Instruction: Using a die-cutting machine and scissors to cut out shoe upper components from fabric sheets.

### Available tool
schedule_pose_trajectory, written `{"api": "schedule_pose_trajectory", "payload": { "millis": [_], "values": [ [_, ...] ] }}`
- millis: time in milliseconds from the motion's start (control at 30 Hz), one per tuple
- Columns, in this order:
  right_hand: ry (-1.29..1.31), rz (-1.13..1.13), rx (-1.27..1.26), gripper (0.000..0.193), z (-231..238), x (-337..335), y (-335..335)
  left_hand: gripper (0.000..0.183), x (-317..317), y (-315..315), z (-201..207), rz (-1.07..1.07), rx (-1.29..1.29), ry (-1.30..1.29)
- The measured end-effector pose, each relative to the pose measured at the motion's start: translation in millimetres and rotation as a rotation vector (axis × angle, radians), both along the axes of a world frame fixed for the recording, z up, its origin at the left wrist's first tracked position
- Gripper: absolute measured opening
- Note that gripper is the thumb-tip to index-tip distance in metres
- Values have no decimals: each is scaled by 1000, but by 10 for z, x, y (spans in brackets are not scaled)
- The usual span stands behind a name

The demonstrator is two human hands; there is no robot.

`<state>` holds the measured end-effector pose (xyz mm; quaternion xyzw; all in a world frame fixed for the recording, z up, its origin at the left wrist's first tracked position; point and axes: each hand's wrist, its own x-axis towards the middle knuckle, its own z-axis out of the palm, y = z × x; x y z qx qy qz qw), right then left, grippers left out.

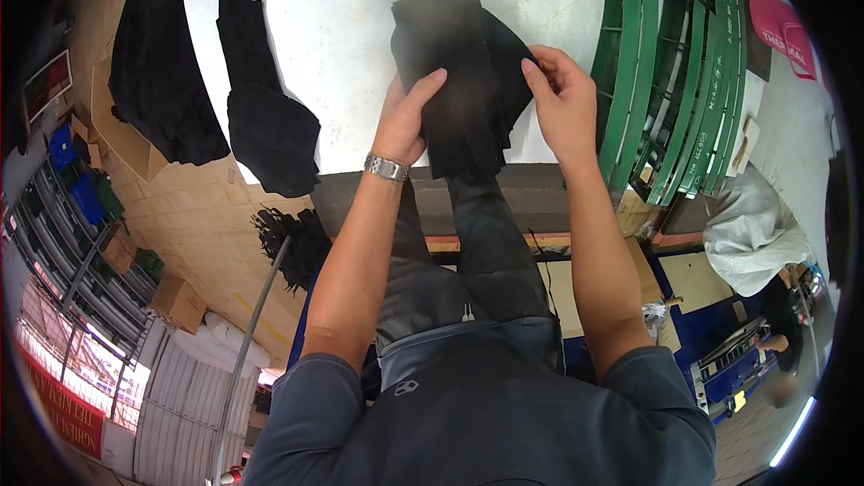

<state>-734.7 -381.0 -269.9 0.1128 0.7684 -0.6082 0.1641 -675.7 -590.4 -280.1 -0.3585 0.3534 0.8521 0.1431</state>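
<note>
Between my hands is a stack of black fabric pieces [459, 81], held over the near edge of the white table [342, 0]. My left hand [405, 117] grips its left side, thumb lying on top and the other fingers hidden underneath. At the right edge, my right hand [562, 94] pinches a rounded corner of the cloth between thumb and curled fingers. The lower end of the stack hangs past the table edge. More black fabric pieces [270, 135] lie to the left, partly over the table's edge.
Green slatted racks [630, 72] stand along the right side of the table. Black cloth [162, 72] fills a cardboard box [126, 130] on the left. A metal pole [252, 333] rises at lower left, and a whitish plastic bag [756, 234] sits at right.
</note>
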Motion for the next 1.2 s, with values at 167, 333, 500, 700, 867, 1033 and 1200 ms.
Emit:
{"api": "schedule_pose_trajectory", "payload": {
  "millis": [167,333,500,700,867,1033,1200],
  "values": [
    [51,91,202,19,-327,5,15,46,-122,-52,-146,-116,-173,-34],
    [213,179,443,20,-229,-33,45,45,-4,-433,-116,-502,-1120,-110],
    [174,168,390,31,-4,-233,-35,42,-42,-582,137,-454,-1273,45],
    [290,328,291,51,-147,-844,-333,54,-305,-302,156,-485,-1076,24],
    [289,1225,480,48,285,-1574,-892,71,-211,-308,21,-532,-1137,-2],
    [259,1353,546,50,-32,-1618,-933,77,-198,-243,-15,-508,-1119,79],
    [338,1322,571,45,-35,-1486,-942,82,-189,-244,-45,-511,-1148,59]
  ]
}}
